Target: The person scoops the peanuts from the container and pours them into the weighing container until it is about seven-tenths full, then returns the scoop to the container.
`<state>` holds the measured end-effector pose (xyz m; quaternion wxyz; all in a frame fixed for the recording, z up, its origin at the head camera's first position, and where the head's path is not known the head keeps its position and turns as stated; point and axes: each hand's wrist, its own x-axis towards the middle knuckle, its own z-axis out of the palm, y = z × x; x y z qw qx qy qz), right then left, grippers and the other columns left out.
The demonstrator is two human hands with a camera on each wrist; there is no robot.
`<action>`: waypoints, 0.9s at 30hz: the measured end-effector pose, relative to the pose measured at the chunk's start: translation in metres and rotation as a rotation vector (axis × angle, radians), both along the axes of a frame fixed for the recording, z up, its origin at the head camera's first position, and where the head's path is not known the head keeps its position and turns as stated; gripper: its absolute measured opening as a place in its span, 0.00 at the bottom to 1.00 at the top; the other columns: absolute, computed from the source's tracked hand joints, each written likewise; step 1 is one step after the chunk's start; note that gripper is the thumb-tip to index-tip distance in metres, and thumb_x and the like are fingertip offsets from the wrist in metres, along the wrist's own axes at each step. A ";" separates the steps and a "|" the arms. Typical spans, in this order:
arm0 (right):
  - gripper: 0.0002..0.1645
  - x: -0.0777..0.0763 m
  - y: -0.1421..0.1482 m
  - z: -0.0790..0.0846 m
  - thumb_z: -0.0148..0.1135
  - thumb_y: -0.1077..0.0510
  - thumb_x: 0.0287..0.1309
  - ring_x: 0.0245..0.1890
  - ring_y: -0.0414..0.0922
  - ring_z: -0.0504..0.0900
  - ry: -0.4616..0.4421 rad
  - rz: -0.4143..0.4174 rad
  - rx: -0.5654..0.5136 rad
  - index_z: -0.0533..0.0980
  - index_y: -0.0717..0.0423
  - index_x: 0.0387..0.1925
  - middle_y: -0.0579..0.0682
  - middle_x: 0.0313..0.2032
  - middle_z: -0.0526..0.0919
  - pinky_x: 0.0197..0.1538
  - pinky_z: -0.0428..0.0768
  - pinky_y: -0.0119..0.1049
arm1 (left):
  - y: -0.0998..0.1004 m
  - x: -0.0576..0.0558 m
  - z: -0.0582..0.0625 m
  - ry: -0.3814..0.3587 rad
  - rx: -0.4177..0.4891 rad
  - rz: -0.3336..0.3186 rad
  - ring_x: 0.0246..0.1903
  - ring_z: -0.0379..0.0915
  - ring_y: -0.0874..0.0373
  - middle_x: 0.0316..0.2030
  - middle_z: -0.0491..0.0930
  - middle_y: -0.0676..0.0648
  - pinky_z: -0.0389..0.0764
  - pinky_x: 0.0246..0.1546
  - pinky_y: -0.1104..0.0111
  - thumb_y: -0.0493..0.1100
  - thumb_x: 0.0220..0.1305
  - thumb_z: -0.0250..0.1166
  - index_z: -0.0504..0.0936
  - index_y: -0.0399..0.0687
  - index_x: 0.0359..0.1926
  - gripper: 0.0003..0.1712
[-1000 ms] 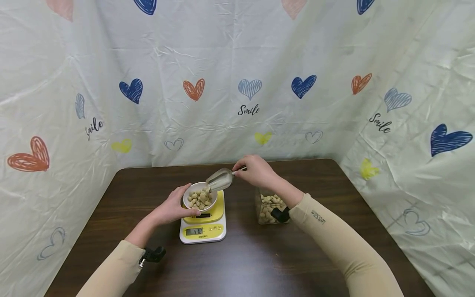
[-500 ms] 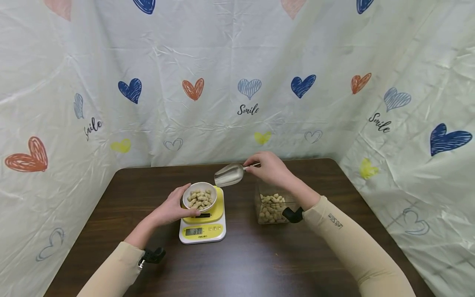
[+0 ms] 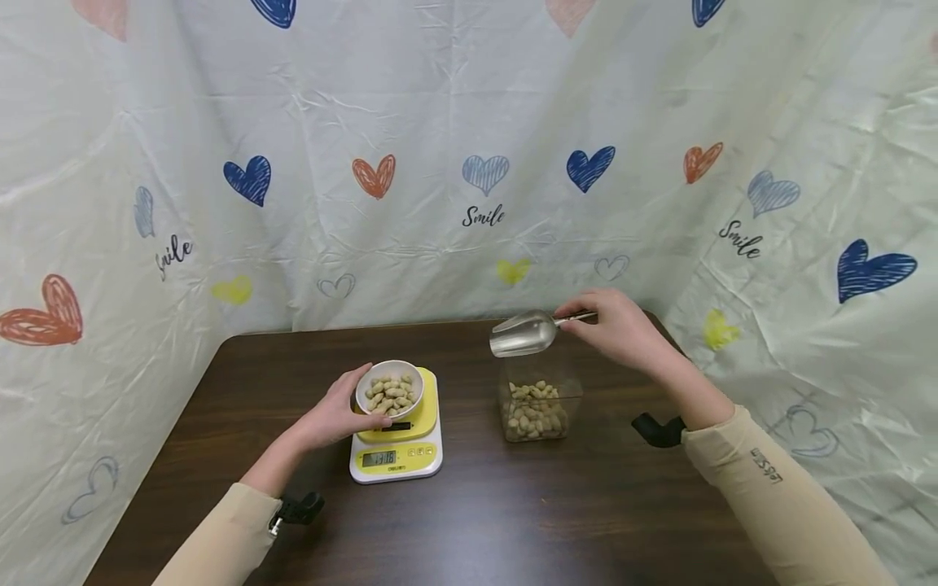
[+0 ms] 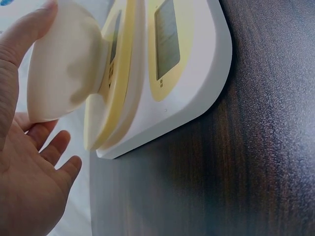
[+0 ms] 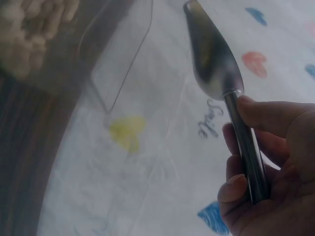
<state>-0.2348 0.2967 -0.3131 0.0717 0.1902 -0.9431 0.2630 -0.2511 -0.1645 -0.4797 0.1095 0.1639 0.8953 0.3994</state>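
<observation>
My left hand [image 3: 339, 417] holds a white bowl [image 3: 387, 369] at its sides, thumb at the near rim. Peanuts in their shells [image 3: 390, 396] lie in the bowl. In the left wrist view the bowl [image 4: 64, 64] stands upright on the platform of a yellow and white kitchen scale [image 3: 399, 462]; its display seems to read 130.8. My right hand [image 3: 619, 327] grips the handle of a metal scoop [image 3: 523, 334], its fingers curled round it in the right wrist view. The scoop looks empty and hangs above a clear container [image 3: 572, 389] of peanuts.
The dark wooden table [image 3: 498, 521] carries the scale at left and the clear container right of it. A white curtain [image 3: 410, 268] printed with hearts hangs behind the table and along both sides. Black wrist cameras [image 3: 663, 430] stick out from the sleeves.
The scoop tipped its last peanuts into the bowl, then moved right with my right hand to above the container. The display figure rose. My left hand stayed at the bowl.
</observation>
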 end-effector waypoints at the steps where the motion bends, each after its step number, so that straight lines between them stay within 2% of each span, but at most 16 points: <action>1: 0.11 0.002 0.006 0.001 0.68 0.57 0.68 0.51 0.52 0.81 0.014 -0.002 0.006 0.87 0.53 0.49 0.51 0.48 0.86 0.53 0.78 0.54 | 0.000 0.000 0.000 -0.001 0.004 0.000 0.69 0.55 0.40 0.74 0.54 0.37 0.63 0.64 0.40 0.67 0.51 0.78 0.49 0.47 0.81 0.68; 6: 0.07 0.009 0.027 -0.001 0.70 0.57 0.66 0.48 0.52 0.79 0.070 -0.027 0.084 0.88 0.52 0.44 0.49 0.42 0.87 0.52 0.73 0.52 | 0.000 0.001 -0.001 -0.007 0.021 -0.003 0.68 0.55 0.41 0.74 0.54 0.37 0.63 0.65 0.40 0.66 0.51 0.78 0.50 0.47 0.81 0.68; 10: 0.07 0.010 0.033 -0.007 0.71 0.56 0.65 0.47 0.53 0.74 0.036 -0.033 0.164 0.89 0.49 0.42 0.47 0.40 0.86 0.50 0.70 0.50 | 0.000 0.000 -0.001 -0.008 0.028 -0.002 0.68 0.56 0.40 0.73 0.54 0.37 0.63 0.65 0.40 0.65 0.51 0.79 0.50 0.47 0.81 0.68; 14: 0.06 0.007 0.030 -0.020 0.71 0.56 0.64 0.47 0.52 0.73 -0.030 -0.024 0.203 0.89 0.47 0.42 0.45 0.42 0.86 0.48 0.71 0.48 | -0.001 -0.001 -0.003 -0.013 0.030 0.001 0.68 0.56 0.40 0.73 0.55 0.36 0.62 0.65 0.40 0.65 0.50 0.79 0.50 0.47 0.81 0.68; 21: 0.05 -0.004 0.018 -0.050 0.73 0.57 0.61 0.49 0.53 0.75 -0.048 0.049 0.265 0.89 0.45 0.39 0.43 0.41 0.85 0.50 0.73 0.51 | -0.001 -0.001 -0.005 -0.006 0.052 0.000 0.68 0.55 0.39 0.73 0.54 0.35 0.61 0.66 0.39 0.64 0.50 0.79 0.50 0.43 0.81 0.68; 27: 0.05 -0.008 0.010 -0.060 0.74 0.56 0.60 0.49 0.53 0.73 -0.062 0.065 0.274 0.89 0.43 0.38 0.44 0.42 0.82 0.47 0.74 0.49 | 0.000 -0.001 -0.004 -0.009 0.044 0.002 0.67 0.57 0.40 0.73 0.55 0.36 0.63 0.65 0.40 0.65 0.51 0.78 0.50 0.46 0.81 0.68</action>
